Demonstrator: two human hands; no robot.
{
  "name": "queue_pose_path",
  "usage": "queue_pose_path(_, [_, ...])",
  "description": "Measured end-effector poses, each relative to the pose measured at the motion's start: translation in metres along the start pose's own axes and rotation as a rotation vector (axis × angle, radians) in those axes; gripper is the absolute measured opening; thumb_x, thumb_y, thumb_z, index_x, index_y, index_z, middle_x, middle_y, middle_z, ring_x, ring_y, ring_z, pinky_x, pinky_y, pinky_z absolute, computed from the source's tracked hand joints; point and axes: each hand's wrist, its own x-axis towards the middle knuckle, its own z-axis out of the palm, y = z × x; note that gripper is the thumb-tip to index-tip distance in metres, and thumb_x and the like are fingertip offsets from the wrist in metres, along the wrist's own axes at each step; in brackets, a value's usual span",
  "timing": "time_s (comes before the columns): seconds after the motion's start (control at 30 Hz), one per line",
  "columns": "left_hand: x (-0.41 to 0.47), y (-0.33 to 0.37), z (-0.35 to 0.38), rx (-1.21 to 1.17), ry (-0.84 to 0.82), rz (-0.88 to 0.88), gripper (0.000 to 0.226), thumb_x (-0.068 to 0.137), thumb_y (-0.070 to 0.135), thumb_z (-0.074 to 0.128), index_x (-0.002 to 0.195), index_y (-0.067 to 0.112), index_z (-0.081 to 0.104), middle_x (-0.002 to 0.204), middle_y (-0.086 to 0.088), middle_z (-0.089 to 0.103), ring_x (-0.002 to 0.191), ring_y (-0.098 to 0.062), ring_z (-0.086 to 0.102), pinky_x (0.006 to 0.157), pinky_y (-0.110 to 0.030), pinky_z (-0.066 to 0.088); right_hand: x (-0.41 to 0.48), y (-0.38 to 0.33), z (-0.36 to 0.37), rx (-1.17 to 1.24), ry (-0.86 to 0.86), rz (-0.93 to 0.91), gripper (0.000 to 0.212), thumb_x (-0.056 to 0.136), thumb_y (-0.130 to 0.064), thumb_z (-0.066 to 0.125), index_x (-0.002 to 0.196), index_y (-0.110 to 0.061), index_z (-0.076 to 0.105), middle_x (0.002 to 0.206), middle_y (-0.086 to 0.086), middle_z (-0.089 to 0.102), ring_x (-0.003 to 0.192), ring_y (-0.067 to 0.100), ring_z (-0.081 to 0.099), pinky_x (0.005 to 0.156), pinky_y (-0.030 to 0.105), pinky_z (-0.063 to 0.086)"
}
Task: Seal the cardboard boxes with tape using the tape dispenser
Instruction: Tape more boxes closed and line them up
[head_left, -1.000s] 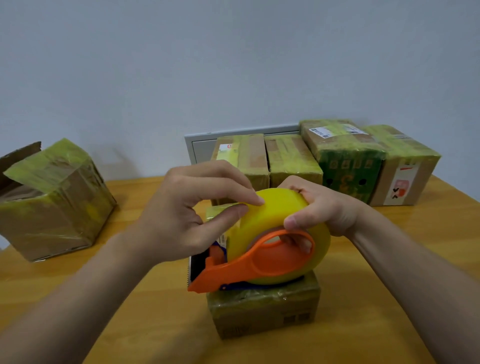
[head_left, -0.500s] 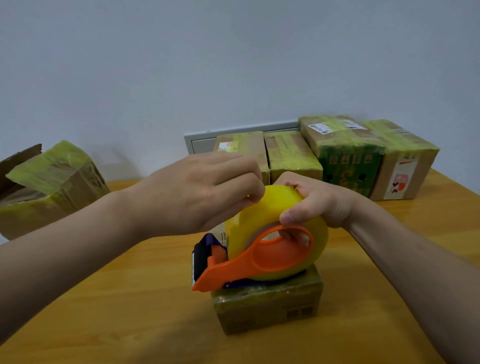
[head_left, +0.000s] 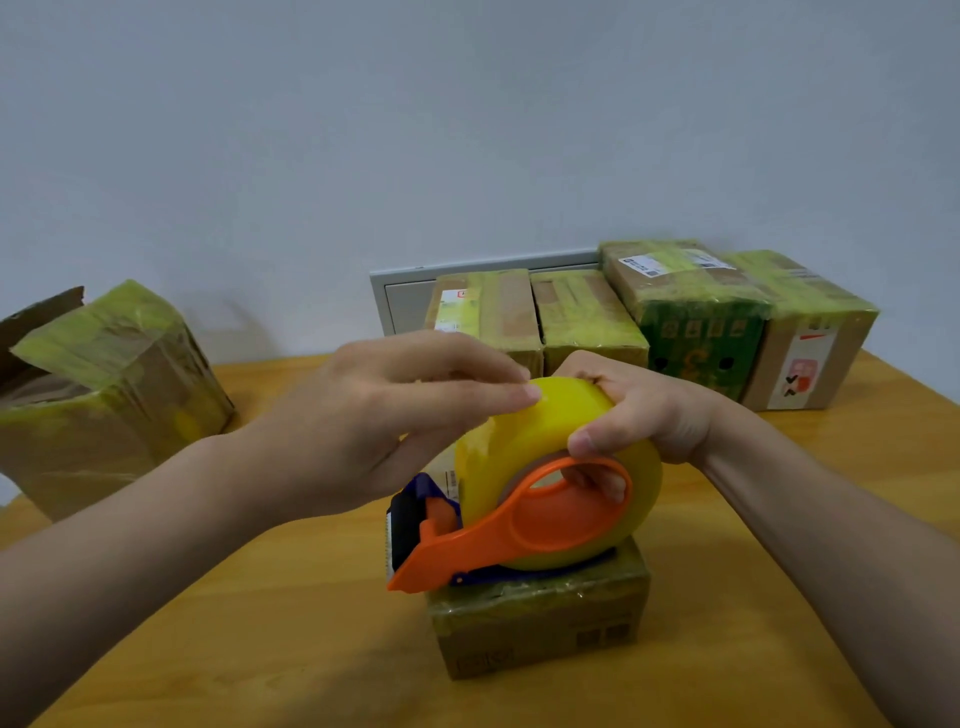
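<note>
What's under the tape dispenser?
The tape dispenser sits on a small taped cardboard box on the table. The dispenser covers most of the box's top, so its seam is hidden.

Plain pale grey wall (head_left: 467, 130), wooden table (head_left: 260, 623), grey panel (head_left: 405, 296) low on wall behind table.

- Reaches in from lower left with bare left forearm, wrist level.
- Holds left hand (head_left: 374, 426) palm down, fingers nearly straight and together.
- Touches top of the tape dispenser (head_left: 519, 540) roll with left fingertips (head_left: 527, 392).
- Comes in from lower right with bare right forearm.
- Grips the dispenser with right hand (head_left: 644, 415): thumb on near side, fingers (head_left: 597, 480) curled through the handle loop.
</note>
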Motion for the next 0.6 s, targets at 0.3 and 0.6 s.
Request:
queue_pose_path(0.3, [0.019, -0.010, -0.010, 0.034, -0.045, 0.086, 0.021, 0.104, 0.020, 0.063, 0.109, 0.007, 0.079, 0.110, -0.005, 0.076, 0.098, -0.019, 0.074, 0.078, -0.036, 0.060, 0.001, -0.001, 0.000, -0.031, 0.010, 0.012, 0.053, 0.067, -0.036, 0.071, 0.085, 0.013, 0.064, 0.075, 0.015, 0.064, 0.067, 0.029, 0.061, 0.065, 0.031, 0.052])
queue_pose_path(0.6, [0.033, -0.016, -0.006, 0.175, -0.133, 0.200, 0.020, 0.108, 0.013, 0.053, 0.103, 0.001, 0.069, 0.102, -0.014, 0.065, 0.086, -0.027, 0.059, 0.075, -0.037, 0.052, 0.004, -0.002, 0.000, 0.063, -0.041, 0.006, 0.022, 0.071, -0.029, 0.070, 0.077, -0.008, 0.068, 0.065, -0.004, 0.067, 0.054, 0.008, 0.063, 0.058, 0.019, 0.050])
